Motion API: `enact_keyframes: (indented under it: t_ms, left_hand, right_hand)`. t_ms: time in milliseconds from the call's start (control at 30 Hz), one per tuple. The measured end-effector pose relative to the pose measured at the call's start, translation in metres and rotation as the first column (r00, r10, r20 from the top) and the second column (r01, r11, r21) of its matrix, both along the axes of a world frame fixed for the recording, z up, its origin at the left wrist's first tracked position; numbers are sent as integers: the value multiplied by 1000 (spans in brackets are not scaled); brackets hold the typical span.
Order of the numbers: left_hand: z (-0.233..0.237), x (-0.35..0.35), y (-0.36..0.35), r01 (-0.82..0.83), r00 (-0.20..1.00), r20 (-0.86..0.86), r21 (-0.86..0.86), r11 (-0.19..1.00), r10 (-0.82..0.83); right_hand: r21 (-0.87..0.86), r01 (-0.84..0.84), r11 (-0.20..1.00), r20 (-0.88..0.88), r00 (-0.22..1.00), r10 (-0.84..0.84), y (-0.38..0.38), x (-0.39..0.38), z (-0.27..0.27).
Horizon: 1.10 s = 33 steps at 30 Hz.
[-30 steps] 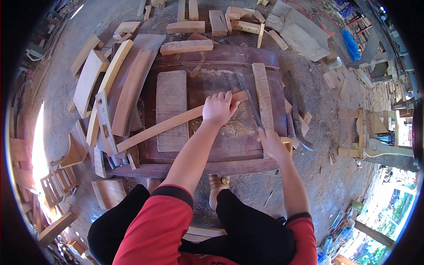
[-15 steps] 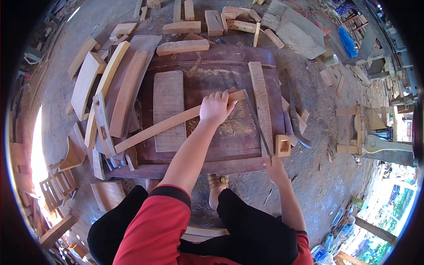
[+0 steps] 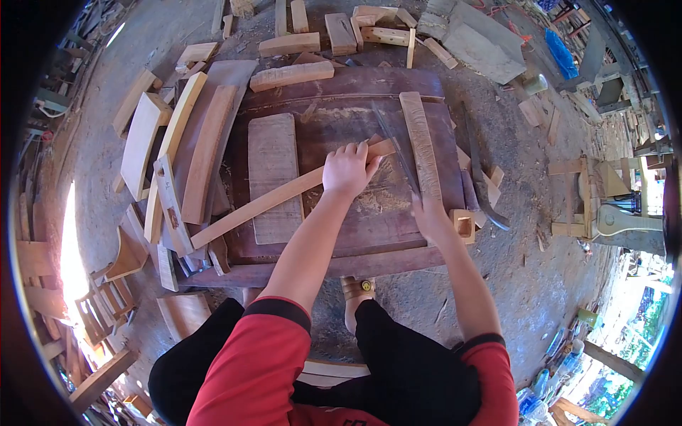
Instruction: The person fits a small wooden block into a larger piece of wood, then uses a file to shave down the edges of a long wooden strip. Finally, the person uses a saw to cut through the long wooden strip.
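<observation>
My left hand (image 3: 346, 170) grips a long curved wooden strip (image 3: 263, 206) near its right end and presses it on the low dark wooden table (image 3: 341, 245). In my right hand (image 3: 430, 219) is the lower end of a long thin dark tool (image 3: 398, 153), a file or saw blade; I cannot tell which. The tool lies against the strip's right end and points away from me. Under the strip rests a flat grey board (image 3: 272, 142). A rough wooden bar (image 3: 420, 142) lies just right of the tool.
Curved wooden pieces (image 3: 207, 153) are stacked on the table's left side. Wood blocks (image 3: 290, 45) lie beyond the far edge. A small block with a square hollow (image 3: 463, 226) sits by the near right corner, and a curved dark blade (image 3: 482, 184) is right of the table.
My right hand has moved forward, away from me, and the thin tool has slid forward along the strip's end with it. My left hand keeps its hold on the strip.
</observation>
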<state>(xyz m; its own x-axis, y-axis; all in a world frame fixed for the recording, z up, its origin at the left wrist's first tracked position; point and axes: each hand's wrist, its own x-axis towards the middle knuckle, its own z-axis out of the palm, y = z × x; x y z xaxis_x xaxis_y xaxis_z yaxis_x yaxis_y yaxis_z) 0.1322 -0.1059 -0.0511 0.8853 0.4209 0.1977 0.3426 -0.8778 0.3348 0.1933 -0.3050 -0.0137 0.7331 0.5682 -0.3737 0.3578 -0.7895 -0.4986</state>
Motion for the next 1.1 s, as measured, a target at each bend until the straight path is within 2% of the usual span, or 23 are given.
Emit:
enact_keyframes:
  t_ms: [33, 100, 200, 300, 367, 433, 533, 700, 767, 867, 967, 1033, 1100]
  left_hand:
    - [1, 1, 0, -1, 1000, 4, -7, 1000, 1]
    - [3, 0, 0, -3, 999, -35, -27, 1000, 2]
    - [-1, 0, 0, -9, 1000, -21, -11, 1000, 9]
    - [0, 0, 0, -8, 1000, -8, -4, 1000, 8]
    - [1, 3, -2, -3, 1000, -16, -9, 1000, 3]
    - [1, 0, 1, -5, 1000, -31, 4, 1000, 5]
    - [1, 1, -3, -18, 999, 37, 20, 1000, 17]
    - [4, 1, -1, -15, 1000, 3, -15, 1000, 15]
    - [2, -1, -2, -21, 1000, 10, -18, 1000, 21]
    - [1, 1, 0, -19, 999, 32, -9, 1000, 19]
    - [0, 1, -1, -10, 999, 33, -4, 1000, 11]
    - [0, 1, -1, -7, 1000, 29, 2, 1000, 6]
    - [-1, 2, -1, -9, 999, 54, 34, 999, 8]
  right_hand:
    - [16, 0, 1000, 27, 1000, 0, -20, -12, 4]
    - [-96, 57, 994, -97, 993, -66, -50, -34, 25]
    - [-112, 106, 988, -114, 986, -119, -75, -45, 34]
    - [-76, 47, 996, -189, 980, -61, -45, -19, 31]
    - [23, 51, 998, -90, 995, -48, -6, 3, 8]
    - [13, -38, 999, -56, 998, 38, 37, 33, -14]
    - [-24, -66, 997, 18, 998, 67, 63, 41, -13]
    - [10, -3, 1000, -72, 997, 4, -19, -2, 4]
    - [-81, 59, 995, -128, 989, -69, -54, -25, 27]
    - [-33, 34, 999, -218, 975, -40, -85, -31, 35]
    - [-35, 57, 998, -217, 974, -63, -51, -15, 46]
    - [-63, 67, 996, -308, 948, -83, -5, 5, 43]
    - [15, -87, 996, -68, 994, 88, 20, 33, -10]
